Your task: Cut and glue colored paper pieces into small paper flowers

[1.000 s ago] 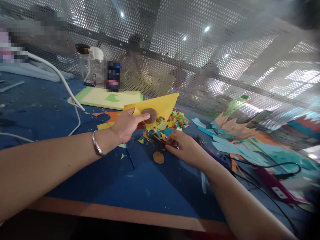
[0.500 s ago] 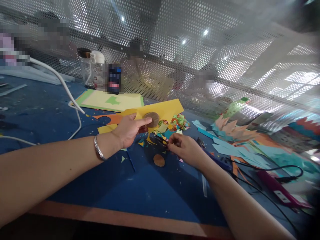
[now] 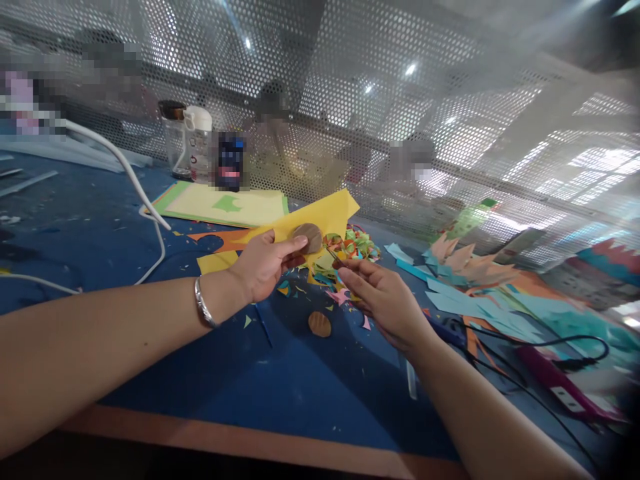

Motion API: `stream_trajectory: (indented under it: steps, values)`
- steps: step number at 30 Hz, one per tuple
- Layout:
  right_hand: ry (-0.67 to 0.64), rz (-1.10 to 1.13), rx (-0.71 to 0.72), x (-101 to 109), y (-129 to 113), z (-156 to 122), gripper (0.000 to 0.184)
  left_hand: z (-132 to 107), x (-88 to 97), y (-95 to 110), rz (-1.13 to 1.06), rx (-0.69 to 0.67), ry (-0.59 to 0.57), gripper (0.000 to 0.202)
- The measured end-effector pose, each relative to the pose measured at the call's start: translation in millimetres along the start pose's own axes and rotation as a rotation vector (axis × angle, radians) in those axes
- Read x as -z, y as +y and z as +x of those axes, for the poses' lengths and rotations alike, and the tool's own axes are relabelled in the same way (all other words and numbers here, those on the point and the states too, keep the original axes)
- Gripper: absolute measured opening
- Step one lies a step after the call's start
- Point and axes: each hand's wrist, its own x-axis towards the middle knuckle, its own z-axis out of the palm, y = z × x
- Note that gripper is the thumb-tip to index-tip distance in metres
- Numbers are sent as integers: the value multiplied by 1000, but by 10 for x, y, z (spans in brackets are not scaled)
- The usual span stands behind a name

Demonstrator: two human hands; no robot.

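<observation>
One yellow sheet (image 3: 335,208) and a brown disc (image 3: 313,233) fill the left hand (image 3: 265,263), a slim metal tool (image 3: 334,255) the right hand (image 3: 383,297), above the middle of a blue table (image 3: 210,380).

Wearing a silver bracelet (image 3: 201,303), the left hand pinches the disc under its thumb, the sheet behind it; the right hand's fingers close around the tool, too small to identify, its tip near the sheet. A second brown disc (image 3: 320,325) lies toward the table's near edge, a blue stick (image 3: 263,327) to its left. Paper scraps (image 3: 363,243) are heaped toward the far edge, where pale yellow and green sheets (image 3: 200,202) lie before two bottles (image 3: 200,143). A purple power strip (image 3: 540,373) rests near the right edge.
</observation>
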Motion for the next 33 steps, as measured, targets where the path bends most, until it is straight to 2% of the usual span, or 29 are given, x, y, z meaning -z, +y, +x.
stream_trajectory:
  steps: [6,17,26,33]
  values:
    - [3,203,-18,-100,-76,-43,48,-34,-26,-89,-6,39,5,19]
    - [-8,237,-16,-132,-64,-19,50,-85,-46,-174,-35,125,-49,13]
    - [-22,348,-36,-149,-67,-28,48,-134,-74,-176,-47,146,-126,11]
    - [-58,406,-61,-152,-75,-58,51,-124,-68,-190,-62,118,-140,10]
